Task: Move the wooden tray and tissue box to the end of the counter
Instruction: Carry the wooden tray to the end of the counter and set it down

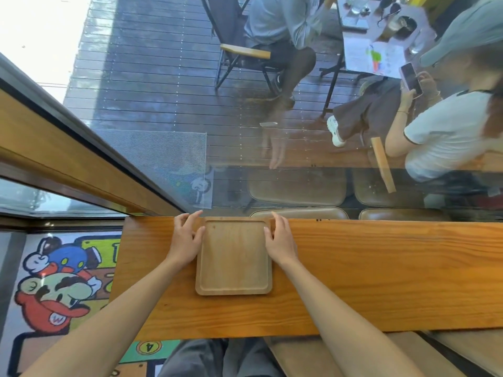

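On grainy orange counter (353, 268), rounded-corner wooden tray (234, 259), left hand (185, 240) and right hand (280, 240) grip clamped on its sides.

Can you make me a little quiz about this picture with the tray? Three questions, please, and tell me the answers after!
1. True or false: the wooden tray has a cup in it.
2. Where are the left hand and the right hand? A) flat inside the tray, B) at the tray's two far corners, C) off the counter.
3. Fill in: the tray lies near the counter's ____ end, close to the window.

Key
1. False. The tray is empty.
2. B. One hand is on each side, at the far corners.
3. Left.
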